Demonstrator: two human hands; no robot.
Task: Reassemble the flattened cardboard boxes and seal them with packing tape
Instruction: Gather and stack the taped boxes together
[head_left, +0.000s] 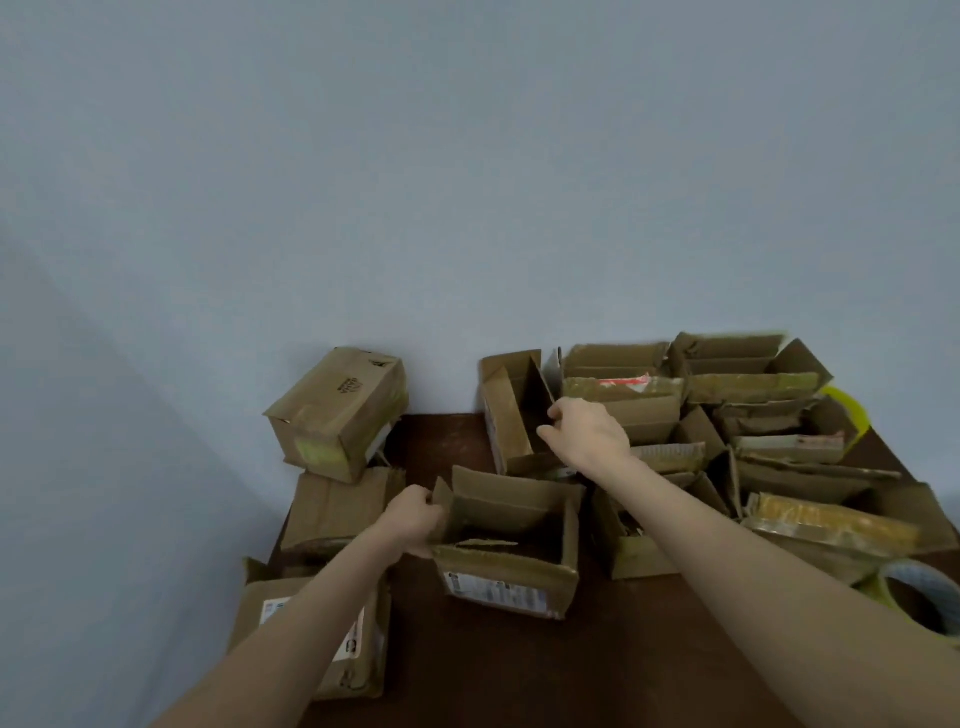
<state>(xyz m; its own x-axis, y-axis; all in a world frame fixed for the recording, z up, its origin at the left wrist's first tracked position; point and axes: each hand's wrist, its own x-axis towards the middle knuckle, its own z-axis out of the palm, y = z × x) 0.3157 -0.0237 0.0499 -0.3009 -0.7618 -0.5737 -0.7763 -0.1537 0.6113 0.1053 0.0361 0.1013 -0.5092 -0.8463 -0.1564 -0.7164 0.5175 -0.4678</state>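
An open cardboard box with a shipping label on its front stands at the middle of the dark table. My left hand grips the flap at its left side. Behind it a second open box stands on end against the wall, and my right hand pinches the edge of its right flap. A roll of packing tape lies at the right edge of the table.
Closed boxes are stacked at the left, one with a label near the front corner. Several opened and crushed boxes fill the back right. A pale wall rises directly behind the table.
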